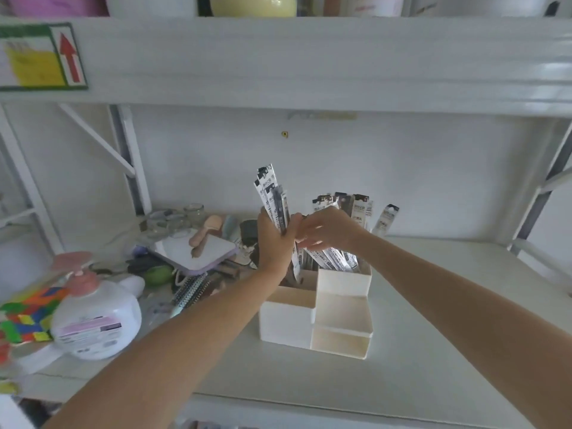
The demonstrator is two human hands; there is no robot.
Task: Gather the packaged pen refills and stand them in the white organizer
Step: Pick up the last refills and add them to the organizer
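The white organizer point(286, 323) stands on the shelf in the middle of the view, with stepped compartments. Several packaged pen refills point(356, 205) stand upright in its tall back right compartment. My left hand point(274, 243) is shut on a bundle of packaged refills point(270, 193) that stick up above the fist, just over the organizer's back left compartment. My right hand point(328, 229) is beside it, fingers touching refill packages near the left hand; its grip is blurred.
Clutter fills the left of the shelf: a white pump bottle point(96, 317), a coloured cube point(28, 317), a hairbrush point(188, 292), a mirror point(195, 250) and glass jars point(176, 218). An upper shelf point(309, 63) hangs overhead. A metal post point(544, 187) stands right.
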